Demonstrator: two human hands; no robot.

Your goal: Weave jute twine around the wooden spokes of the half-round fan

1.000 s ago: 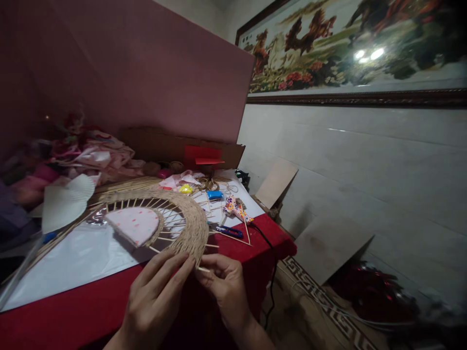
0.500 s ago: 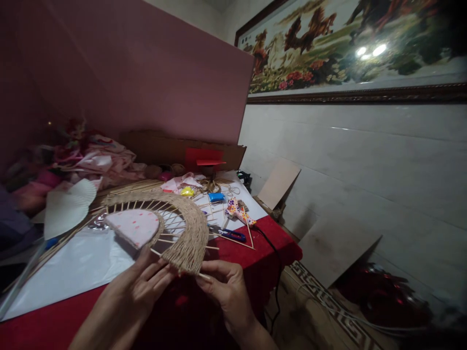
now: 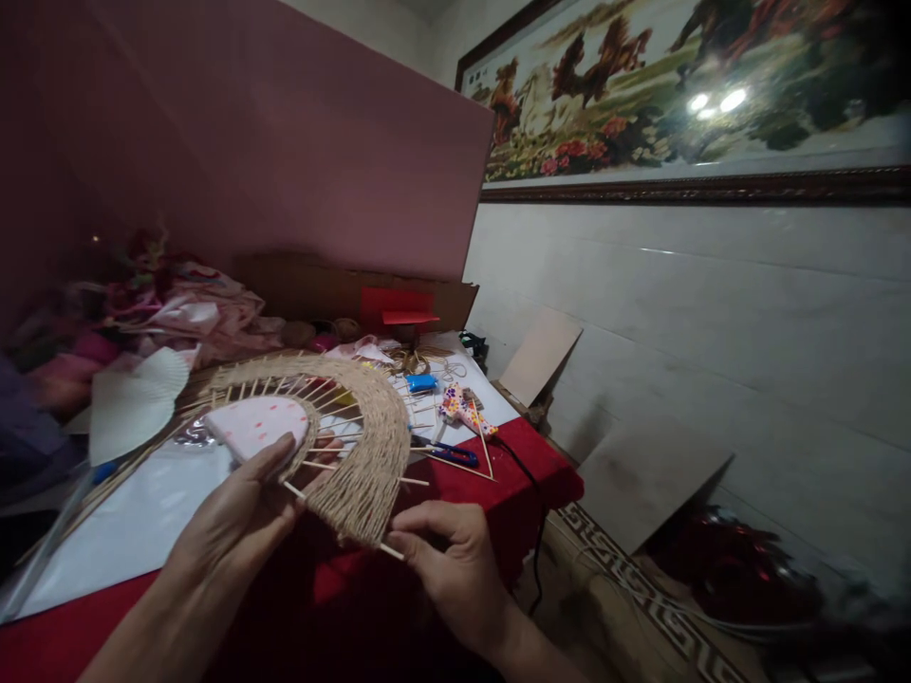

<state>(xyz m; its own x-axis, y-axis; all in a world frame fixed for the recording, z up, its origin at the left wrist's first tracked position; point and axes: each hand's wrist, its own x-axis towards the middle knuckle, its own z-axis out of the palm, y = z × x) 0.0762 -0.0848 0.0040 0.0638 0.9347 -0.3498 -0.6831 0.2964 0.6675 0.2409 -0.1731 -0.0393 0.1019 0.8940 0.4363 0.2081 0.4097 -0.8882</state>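
Observation:
A fan-shaped weaving [image 3: 381,417] of tan twine on thin wooden sticks is held up over the table's front edge. Its small inner half-round panel [image 3: 263,425] is covered in pale pink fabric with red dots. My left hand [image 3: 267,493] grips the fan at this inner part, thumb on the fabric and fingers behind the sticks. At the fan's lower right corner, the thumb and forefinger of my right hand [image 3: 445,550] are pinched together by the tip of the end stick [image 3: 391,550]. Whether loose twine is also in that pinch I cannot make out.
Behind the fan lie a blue-handled cutter [image 3: 455,455], a flower-patterned glue gun [image 3: 459,408] with a black cord, a blue packet [image 3: 421,382] and loose sticks. A pleated white fan [image 3: 135,403] is at left. Red cloth [image 3: 527,455] covers the table; boards [image 3: 545,356] lean on the wall.
My left hand has shifted up and inward, its thumb now over the dotted fabric. The fan has tilted slightly, and my right hand has moved a little to the lower right at its corner.

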